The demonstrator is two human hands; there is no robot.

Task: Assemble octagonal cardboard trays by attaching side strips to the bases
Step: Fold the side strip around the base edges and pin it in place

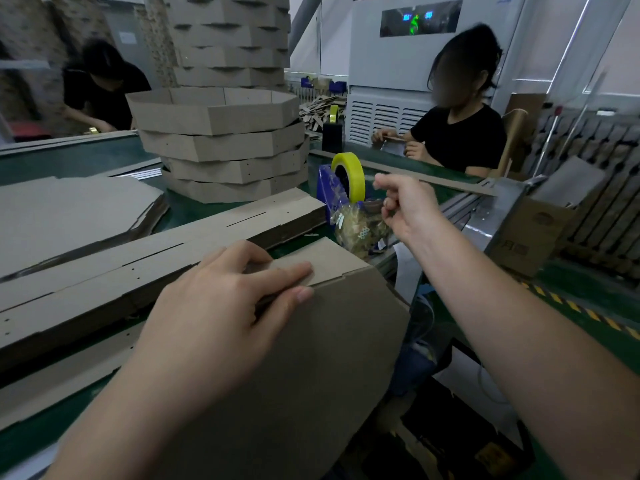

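Your left hand point(221, 306) lies in the middle of the picture. Its fingers are flat and press the side strip point(322, 258) against the edge of the octagonal base point(311, 358). The base fills the lower middle of the picture and sticks out past the table edge toward you.

Your right hand point(405, 209) is up at the right of the middle, just beside the yellow tape roll point(348, 174) on its blue dispenser point(325, 195). Its fingers are curled as if to pinch a tape end, but I cannot tell if there is tape between them.

I think the step now is getting a piece of tape to fix the strip to the base. To do it well:

- Press the strip down hard so its fold sits right on the base edge with no gap.
- Pull a short piece of tape and tear it clean on the dispenser's teeth.
- Stick half on the strip and half on the base, then rub it flat.
- Do not lift the left fingers until the tape is on, or the strip may spring away.

The finished trays point(225, 147) stand stacked at the upper middle, and more strips point(138, 258) lie at the left.
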